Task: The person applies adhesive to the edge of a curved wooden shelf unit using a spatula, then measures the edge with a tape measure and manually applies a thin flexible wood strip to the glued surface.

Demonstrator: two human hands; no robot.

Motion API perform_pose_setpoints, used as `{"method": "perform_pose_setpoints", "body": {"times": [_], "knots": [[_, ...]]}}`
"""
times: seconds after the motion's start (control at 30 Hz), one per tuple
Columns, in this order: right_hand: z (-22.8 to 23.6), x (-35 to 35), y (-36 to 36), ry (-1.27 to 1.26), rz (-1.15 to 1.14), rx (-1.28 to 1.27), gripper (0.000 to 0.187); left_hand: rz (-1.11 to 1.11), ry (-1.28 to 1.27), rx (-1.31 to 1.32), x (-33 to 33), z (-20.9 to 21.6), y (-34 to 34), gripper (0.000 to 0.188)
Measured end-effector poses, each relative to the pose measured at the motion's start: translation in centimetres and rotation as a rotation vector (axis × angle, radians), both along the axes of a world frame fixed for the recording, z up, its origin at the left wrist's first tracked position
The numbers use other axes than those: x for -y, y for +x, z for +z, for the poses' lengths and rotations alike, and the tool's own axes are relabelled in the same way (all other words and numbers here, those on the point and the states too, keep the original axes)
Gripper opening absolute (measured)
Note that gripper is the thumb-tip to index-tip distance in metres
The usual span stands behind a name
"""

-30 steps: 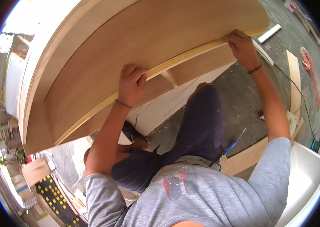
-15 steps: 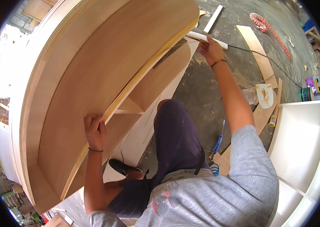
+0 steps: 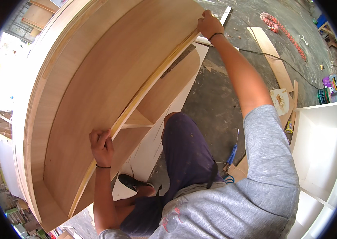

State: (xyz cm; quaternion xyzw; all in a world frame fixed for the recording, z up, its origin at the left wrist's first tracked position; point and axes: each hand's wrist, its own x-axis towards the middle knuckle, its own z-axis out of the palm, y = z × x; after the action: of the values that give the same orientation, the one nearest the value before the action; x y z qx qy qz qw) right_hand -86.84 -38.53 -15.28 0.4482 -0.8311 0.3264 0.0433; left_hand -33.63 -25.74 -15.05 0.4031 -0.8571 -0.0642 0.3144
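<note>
A large curved plywood cabinet with inner panels fills the left and centre. Along the front edge of its curved panel runs a thin pale edging strip, with a yellowish band beside it. My left hand is closed in a pinch at this edge, near its lower middle. Up at the far end of the same edge, my right hand is closed with the strip's end apparently between the fingers; the fingertips are partly hidden. A small divider stands in the compartment under the panel.
Below the cabinet lies a white board. On the grey floor are a red coiled hose, a dark cable, wooden offcuts and a blue-handled tool. Cans and a white shelf unit stand at right.
My right hand has moved up and left to the far end of the panel edge. The strip it held away from the edge now lies along it. My left hand stays at the edge.
</note>
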Motion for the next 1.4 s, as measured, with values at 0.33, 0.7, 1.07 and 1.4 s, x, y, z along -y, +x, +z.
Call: {"method": "perform_pose_setpoints", "body": {"times": [0.33, 0.7, 1.07, 1.4], "knots": [[-1.4, 0.4, -1.0, -0.061, -0.004, 0.036, 0.029, -0.01, -0.029, 0.07, -0.1, 0.4, 0.0, 0.028], [-3.0, -1.4, -4.7, -0.252, 0.358, 0.2, 0.028, 0.053, -0.071, 0.152, 0.4, 1.7, -3.1, 0.013], [-3.6, -0.9, -5.0, -0.252, 0.297, 0.077, 0.028, -0.045, 0.066, 0.009, 6.0, 1.0, -13.5, 0.007], [-4.1, -0.9, -3.5, -0.31, 0.172, 0.022, 0.032, 0.005, 0.344, -0.067, 7.3, 1.7, -15.4, 0.006]]}}
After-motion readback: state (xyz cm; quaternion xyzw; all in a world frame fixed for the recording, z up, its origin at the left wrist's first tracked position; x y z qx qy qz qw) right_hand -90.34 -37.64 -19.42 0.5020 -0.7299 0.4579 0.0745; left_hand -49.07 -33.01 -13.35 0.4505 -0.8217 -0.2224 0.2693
